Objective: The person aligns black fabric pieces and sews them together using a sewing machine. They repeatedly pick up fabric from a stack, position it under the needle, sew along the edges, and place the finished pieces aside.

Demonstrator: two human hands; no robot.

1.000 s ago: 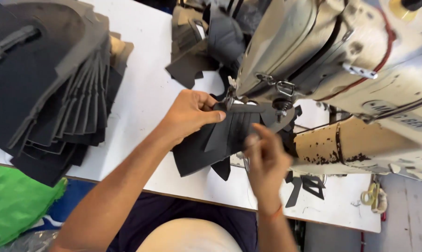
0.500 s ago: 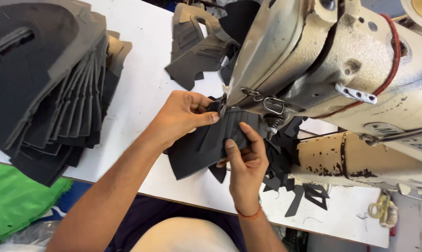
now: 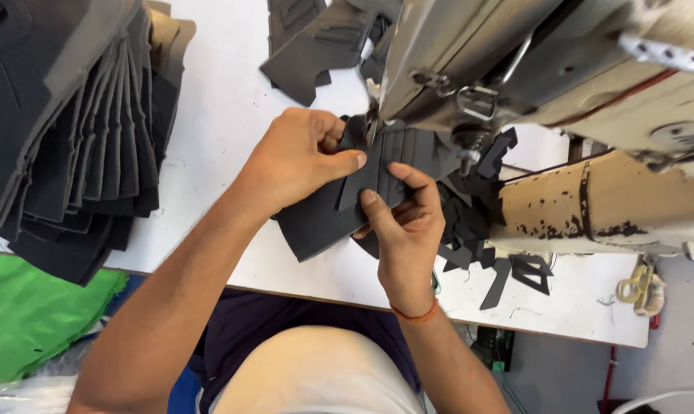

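Dark grey cut piece [image 3: 347,207] lies on the white counter [image 3: 224,138] under the sewing machine [image 3: 531,84] head, its edge fed toward the needle. Left hand [image 3: 297,157] pinches its upper edge; right hand [image 3: 404,222] pinches the lower layer, keeping both aligned. Stacked grey pieces [image 3: 63,130] wait at left, scraps [image 3: 508,268] at right.

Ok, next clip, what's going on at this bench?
A person sits at an industrial sewing machine on a white table. Both hands grip one dark grey cut piece at the needle area: the left hand pinches its upper edge, and the right hand holds it from below, thumb on top. A tall stack of similar dark pieces sits to the left, more lie behind the machine, and small offcuts litter the table on the right.
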